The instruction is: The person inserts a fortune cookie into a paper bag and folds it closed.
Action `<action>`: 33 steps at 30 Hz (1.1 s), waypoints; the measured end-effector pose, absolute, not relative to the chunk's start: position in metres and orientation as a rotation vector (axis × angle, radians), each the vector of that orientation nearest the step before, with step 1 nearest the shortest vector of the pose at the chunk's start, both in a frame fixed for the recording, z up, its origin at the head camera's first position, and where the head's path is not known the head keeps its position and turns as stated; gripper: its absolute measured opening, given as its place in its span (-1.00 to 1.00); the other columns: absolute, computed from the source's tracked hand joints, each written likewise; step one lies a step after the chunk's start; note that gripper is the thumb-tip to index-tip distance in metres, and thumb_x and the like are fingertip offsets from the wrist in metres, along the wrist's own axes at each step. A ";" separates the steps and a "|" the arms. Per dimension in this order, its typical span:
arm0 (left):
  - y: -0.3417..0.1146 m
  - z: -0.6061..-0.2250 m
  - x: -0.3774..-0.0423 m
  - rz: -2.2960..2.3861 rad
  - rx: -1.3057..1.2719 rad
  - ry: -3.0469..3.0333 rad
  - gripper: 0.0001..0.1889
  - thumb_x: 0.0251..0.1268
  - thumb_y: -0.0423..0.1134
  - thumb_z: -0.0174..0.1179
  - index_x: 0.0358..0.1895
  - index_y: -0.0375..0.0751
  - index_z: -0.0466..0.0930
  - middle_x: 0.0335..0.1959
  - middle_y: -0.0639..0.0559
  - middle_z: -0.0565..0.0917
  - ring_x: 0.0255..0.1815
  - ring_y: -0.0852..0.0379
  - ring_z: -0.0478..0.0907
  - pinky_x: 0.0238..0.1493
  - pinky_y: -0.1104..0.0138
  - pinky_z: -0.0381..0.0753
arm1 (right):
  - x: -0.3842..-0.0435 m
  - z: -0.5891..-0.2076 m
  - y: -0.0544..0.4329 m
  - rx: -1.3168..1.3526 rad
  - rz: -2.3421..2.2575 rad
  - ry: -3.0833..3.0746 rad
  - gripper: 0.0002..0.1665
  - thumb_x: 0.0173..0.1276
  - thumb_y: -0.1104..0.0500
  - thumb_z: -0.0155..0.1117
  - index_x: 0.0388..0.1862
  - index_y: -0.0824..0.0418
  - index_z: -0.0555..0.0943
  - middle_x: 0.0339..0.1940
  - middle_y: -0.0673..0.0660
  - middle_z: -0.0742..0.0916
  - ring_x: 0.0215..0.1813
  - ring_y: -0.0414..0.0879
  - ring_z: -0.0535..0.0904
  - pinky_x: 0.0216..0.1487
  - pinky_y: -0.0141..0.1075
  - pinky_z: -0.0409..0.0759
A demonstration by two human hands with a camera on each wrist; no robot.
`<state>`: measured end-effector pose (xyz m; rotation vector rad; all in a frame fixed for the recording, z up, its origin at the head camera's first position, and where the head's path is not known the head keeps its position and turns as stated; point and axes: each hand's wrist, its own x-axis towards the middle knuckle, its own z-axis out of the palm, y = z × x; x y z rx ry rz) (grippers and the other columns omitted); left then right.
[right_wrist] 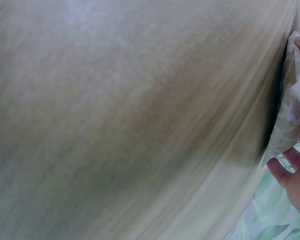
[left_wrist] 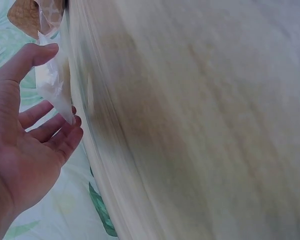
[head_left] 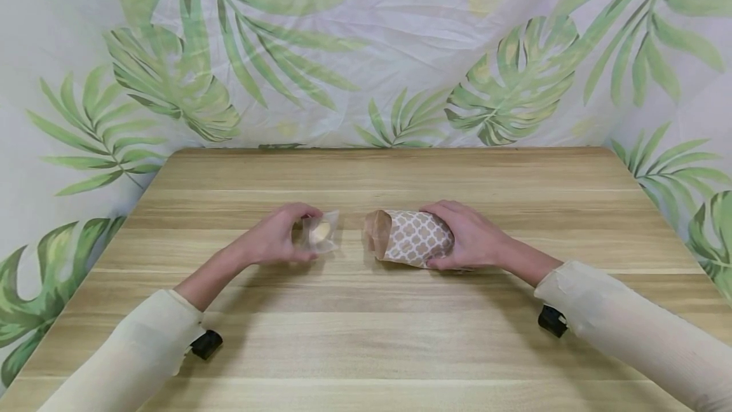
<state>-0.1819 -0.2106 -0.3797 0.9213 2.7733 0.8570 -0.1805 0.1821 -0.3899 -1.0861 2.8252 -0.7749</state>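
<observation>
My left hand [head_left: 277, 234] is curled about a small clear packet [head_left: 330, 243] with something pale yellow inside, which I cannot identify. In the left wrist view, the thumb lies by the upper part of the packet [left_wrist: 52, 82] and the fingers by its lower end. Facing it across a short gap is a brown paper bag [head_left: 420, 237] with a white lattice pattern, lying on its side with its mouth toward the packet. My right hand [head_left: 471, 237] grips the bag's right end. The right wrist view catches only part of the bag [right_wrist: 292, 110] and some fingers.
Both hands work over a wood-grain table [head_left: 366, 342]. A leaf-patterned cloth [head_left: 400, 49] hangs behind it and along its sides. A black device [head_left: 207, 344] sits under the left wrist, and another black device [head_left: 552, 321] under the right.
</observation>
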 end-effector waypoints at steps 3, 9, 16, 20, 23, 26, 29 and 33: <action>-0.208 -0.379 -0.182 0.864 0.930 2.782 -0.29 -0.09 -0.25 0.59 0.21 -0.43 0.57 0.09 -0.22 0.64 0.06 -0.14 0.57 0.01 0.03 0.63 | -0.181 -0.390 0.182 -1.086 -0.778 2.822 0.12 -0.10 -0.14 0.71 0.42 0.26 0.47 0.24 0.21 0.65 0.23 0.13 0.59 0.27 0.10 0.56; -0.204 -0.379 -0.181 0.945 0.917 2.760 -0.30 -0.09 -0.26 0.60 0.20 -0.41 0.57 0.07 -0.17 0.64 0.07 -0.10 0.56 0.03 0.03 0.64 | -0.180 -0.390 0.183 -1.077 -0.778 2.819 0.13 -0.10 -0.14 0.71 0.43 0.25 0.47 0.25 0.21 0.65 0.24 0.12 0.58 0.27 0.10 0.55; -0.203 -0.380 -0.182 1.026 0.933 2.728 -0.34 -0.07 -0.27 0.60 0.17 -0.41 0.57 0.04 -0.16 0.65 0.07 -0.11 0.55 0.03 -0.02 0.62 | -0.180 -0.391 0.183 -1.079 -0.776 2.814 0.13 -0.10 -0.14 0.71 0.43 0.25 0.46 0.24 0.21 0.66 0.23 0.12 0.59 0.27 0.10 0.55; -0.201 -0.381 -0.182 1.066 0.940 2.700 -0.35 -0.06 -0.31 0.59 0.17 -0.40 0.56 0.06 -0.16 0.64 0.10 -0.11 0.54 0.04 -0.03 0.59 | -0.181 -0.391 0.183 -1.077 -0.781 2.811 0.13 -0.10 -0.14 0.71 0.43 0.24 0.46 0.23 0.20 0.66 0.23 0.11 0.58 0.26 0.10 0.56; -0.198 -0.380 -0.182 1.090 0.965 2.687 -0.36 -0.06 -0.32 0.58 0.16 -0.39 0.57 0.08 -0.17 0.65 0.10 -0.12 0.54 0.02 -0.02 0.59 | -0.181 -0.391 0.183 -1.074 -0.786 2.806 0.13 -0.10 -0.14 0.72 0.44 0.23 0.46 0.24 0.20 0.65 0.23 0.11 0.58 0.26 0.10 0.55; -0.194 -0.379 -0.182 1.106 0.998 2.679 -0.36 -0.08 -0.31 0.58 0.16 -0.38 0.59 0.10 -0.18 0.66 0.09 -0.12 0.55 0.00 -0.01 0.61 | -0.181 -0.391 0.183 -1.073 -0.790 2.803 0.13 -0.09 -0.14 0.72 0.44 0.23 0.46 0.24 0.20 0.65 0.23 0.11 0.57 0.26 0.10 0.55; -0.190 -0.378 -0.182 1.125 1.029 2.664 -0.37 -0.08 -0.31 0.57 0.16 -0.36 0.60 0.12 -0.19 0.65 0.10 -0.12 0.55 -0.01 -0.01 0.63 | -0.181 -0.391 0.183 -1.074 -0.789 2.804 0.13 -0.10 -0.14 0.72 0.44 0.23 0.46 0.24 0.20 0.65 0.24 0.11 0.57 0.27 0.10 0.55; -0.184 -0.376 -0.181 1.147 1.063 2.647 -0.38 -0.09 -0.33 0.58 0.16 -0.36 0.62 0.14 -0.19 0.64 0.13 -0.12 0.56 0.00 0.00 0.64 | -0.182 -0.391 0.183 -1.075 -0.785 2.805 0.13 -0.10 -0.14 0.72 0.44 0.23 0.46 0.25 0.20 0.65 0.25 0.12 0.57 0.28 0.11 0.54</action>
